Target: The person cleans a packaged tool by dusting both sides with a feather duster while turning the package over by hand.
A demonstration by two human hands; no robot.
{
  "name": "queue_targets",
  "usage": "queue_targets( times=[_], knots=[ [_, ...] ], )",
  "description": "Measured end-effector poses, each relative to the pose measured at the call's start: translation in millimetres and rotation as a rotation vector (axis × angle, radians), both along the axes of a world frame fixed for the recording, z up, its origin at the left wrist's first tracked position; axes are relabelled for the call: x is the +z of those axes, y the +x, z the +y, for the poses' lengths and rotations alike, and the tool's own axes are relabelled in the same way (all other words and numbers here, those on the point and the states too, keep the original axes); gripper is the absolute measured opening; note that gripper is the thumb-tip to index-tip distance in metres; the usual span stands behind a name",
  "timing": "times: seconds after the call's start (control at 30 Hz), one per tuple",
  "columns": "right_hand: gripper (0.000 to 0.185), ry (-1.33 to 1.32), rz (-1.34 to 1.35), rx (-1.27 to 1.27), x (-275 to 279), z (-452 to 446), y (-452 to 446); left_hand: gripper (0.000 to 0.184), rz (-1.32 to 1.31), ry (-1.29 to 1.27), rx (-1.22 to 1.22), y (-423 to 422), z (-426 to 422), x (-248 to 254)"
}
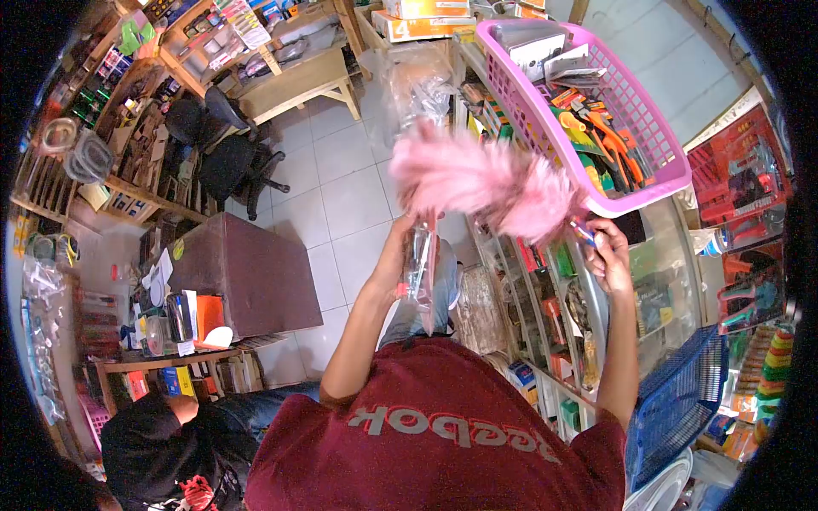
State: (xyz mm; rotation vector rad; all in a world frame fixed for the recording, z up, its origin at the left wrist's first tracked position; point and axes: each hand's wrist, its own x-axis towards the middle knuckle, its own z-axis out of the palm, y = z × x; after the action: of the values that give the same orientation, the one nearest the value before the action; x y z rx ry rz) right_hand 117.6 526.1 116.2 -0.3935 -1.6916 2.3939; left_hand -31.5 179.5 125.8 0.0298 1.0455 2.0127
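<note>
My right hand [608, 257] is closed around the handle of a fluffy pink duster [486, 179]. Its head is smeared by motion and stretches leftward, in front of the basket's near end and over my left hand. With my left hand [399, 247] I grip a clear plastic package [421, 266] upright before my body; the duster hides part of its top, and its contents are hard to make out. Close by stands a pink plastic basket [558, 157] holding orange-handled tools [615, 140] and several packets [541, 55].
Under the basket runs a glass display case [545, 294] full of goods. A blue crate [682, 404] stands at right. On the left are a brown cabinet [264, 272], an office chair [234, 162] and a person in black [170, 460]. Orange boxes [422, 25] lie at the back.
</note>
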Motion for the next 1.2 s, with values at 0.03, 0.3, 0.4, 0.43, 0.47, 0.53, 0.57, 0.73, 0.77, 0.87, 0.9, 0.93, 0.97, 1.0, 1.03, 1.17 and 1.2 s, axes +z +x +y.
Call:
queue_targets(
  times=[0.03, 0.3, 0.4, 0.43, 0.47, 0.53, 0.57, 0.73, 0.77, 0.87, 0.9, 0.93, 0.97, 1.0, 1.03, 1.17, 1.2],
  knots=[
    [0.032, -0.013, 0.025, 0.035, -3, 3, 1, 0.064, 0.075, -0.157, 0.038, 5, 6, 16],
    [0.029, 0.071, 0.033, 0.15, -1, 10, -1, 0.057, 0.02, 0.172, -0.055, 4, -9, -3],
    [0.027, -0.009, 0.06, -0.061, -2, -1, -3, 0.068, 0.145, -0.021, -0.076, 9, -9, 9],
    [0.027, 0.008, 0.057, -0.021, -2, -1, -3, 0.074, 0.182, -0.086, -0.063, 13, -10, 10],
    [0.027, 0.024, 0.055, 0.019, -1, 0, -2, 0.074, 0.202, -0.095, -0.05, 14, -10, 7],
    [0.027, 0.031, 0.034, 0.073, -2, 5, -1, 0.073, 0.245, -0.112, -0.025, 16, -11, 0],
    [0.028, 0.009, 0.047, 0.08, -3, 7, 0, 0.074, 0.307, -0.143, -0.001, 16, -13, -1],
    [0.03, -0.054, 0.087, 0.034, -2, 5, -1, 0.079, 0.504, -0.319, 0.113, 13, -24, 2],
    [0.029, -0.063, 0.096, 0.024, -2, 3, -1, 0.081, 0.504, -0.342, 0.106, 13, -27, 3],
    [0.027, -0.063, 0.106, 0.043, -4, 5, -1, 0.09, 0.529, -0.358, 0.066, 11, -31, 5],
    [0.027, -0.047, 0.096, 0.089, -5, 9, 0, 0.092, 0.549, -0.33, 0.044, 11, -33, 3],
    [0.026, -0.032, 0.084, 0.136, -5, 11, 1, 0.092, 0.574, -0.27, 0.011, 11, -36, 3],
    [0.027, -0.005, 0.06, 0.097, -2, 8, 0, 0.091, 0.597, -0.209, -0.023, 12, -38, 4],
    [0.027, 0.022, 0.036, 0.058, 2, 2, -2, 0.087, 0.626, -0.115, -0.069, 12, -40, 7],
    [0.027, 0.047, 0.011, 0.021, 4, -1, -3, 0.083, 0.652, -0.022, -0.114, 13, -42, 11],
    [0.029, 0.002, 0.076, -0.051, -2, -1, -4, 0.085, 0.559, -0.022, -0.212, 11, -44, 12],
    [0.029, -0.061, 0.112, -0.068, -3, -1, -3, 0.084, 0.576, -0.022, -0.185, 9, -44, 10]
  ],
)
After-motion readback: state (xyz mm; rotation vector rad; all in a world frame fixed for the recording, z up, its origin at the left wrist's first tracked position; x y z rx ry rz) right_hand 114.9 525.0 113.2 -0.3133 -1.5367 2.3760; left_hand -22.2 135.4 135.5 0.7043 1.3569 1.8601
